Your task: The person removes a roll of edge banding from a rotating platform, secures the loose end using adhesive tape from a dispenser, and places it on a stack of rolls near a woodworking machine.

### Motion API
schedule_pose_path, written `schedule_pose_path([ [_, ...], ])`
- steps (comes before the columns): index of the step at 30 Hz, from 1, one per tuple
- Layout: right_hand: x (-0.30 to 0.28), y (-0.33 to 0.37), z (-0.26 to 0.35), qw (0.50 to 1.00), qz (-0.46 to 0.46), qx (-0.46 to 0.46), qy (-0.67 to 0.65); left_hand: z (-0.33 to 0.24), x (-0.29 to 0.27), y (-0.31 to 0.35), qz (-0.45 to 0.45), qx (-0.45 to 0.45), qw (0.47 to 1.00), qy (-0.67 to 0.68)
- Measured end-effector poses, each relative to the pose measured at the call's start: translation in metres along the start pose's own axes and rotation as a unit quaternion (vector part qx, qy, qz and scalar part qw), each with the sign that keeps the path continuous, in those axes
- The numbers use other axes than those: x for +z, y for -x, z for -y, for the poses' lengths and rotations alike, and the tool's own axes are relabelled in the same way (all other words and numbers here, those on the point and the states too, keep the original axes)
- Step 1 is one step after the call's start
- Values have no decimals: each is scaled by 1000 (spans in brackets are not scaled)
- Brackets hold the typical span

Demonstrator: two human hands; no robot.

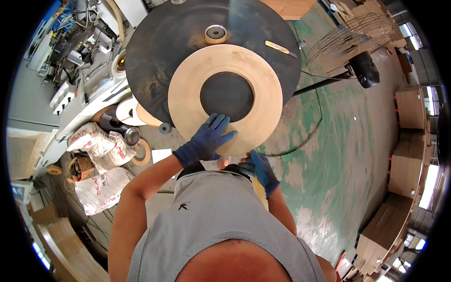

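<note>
A large flat roll of beige banding [188,70] lies on a round black turntable [145,56], the dark surface showing through its centre hole. My left hand [204,141], in a blue glove, rests with fingers spread on the near-left part of the roll. At the roll's near-right edge is my right hand [262,170], also gloved in blue, its fingers curled together. What they grip is mostly hidden; a bit of tan shows by the fingertips and a yellowish patch below the hand.
Beyond the roll, a round metal-centred hub [216,34] and a yellow utility knife [278,47] are on the turntable. A wire-caged fan [347,42] stands right. White printed sacks [103,190] and smaller rolls lie left, beside a machine. Stacked brown boards [408,167] line the far right.
</note>
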State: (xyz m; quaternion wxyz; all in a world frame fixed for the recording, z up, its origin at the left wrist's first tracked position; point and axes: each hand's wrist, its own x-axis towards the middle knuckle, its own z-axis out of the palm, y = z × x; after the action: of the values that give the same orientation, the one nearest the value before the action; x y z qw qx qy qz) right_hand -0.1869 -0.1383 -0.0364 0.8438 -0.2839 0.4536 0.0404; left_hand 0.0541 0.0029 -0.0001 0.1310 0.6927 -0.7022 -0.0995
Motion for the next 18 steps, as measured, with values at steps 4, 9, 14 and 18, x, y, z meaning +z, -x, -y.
schedule_pose_path([
  [4,-11,28,-4,928,-175,-160,286,1,-4,2,19,-2,1000,-16],
  [9,46,50,17,790,-292,-309,442,3,-5,8,23,6,998,-51],
  [14,116,39,29,737,-232,-437,461,20,3,16,-34,40,998,34],
  [18,134,17,17,744,-193,-458,447,24,8,17,-72,42,994,70],
])
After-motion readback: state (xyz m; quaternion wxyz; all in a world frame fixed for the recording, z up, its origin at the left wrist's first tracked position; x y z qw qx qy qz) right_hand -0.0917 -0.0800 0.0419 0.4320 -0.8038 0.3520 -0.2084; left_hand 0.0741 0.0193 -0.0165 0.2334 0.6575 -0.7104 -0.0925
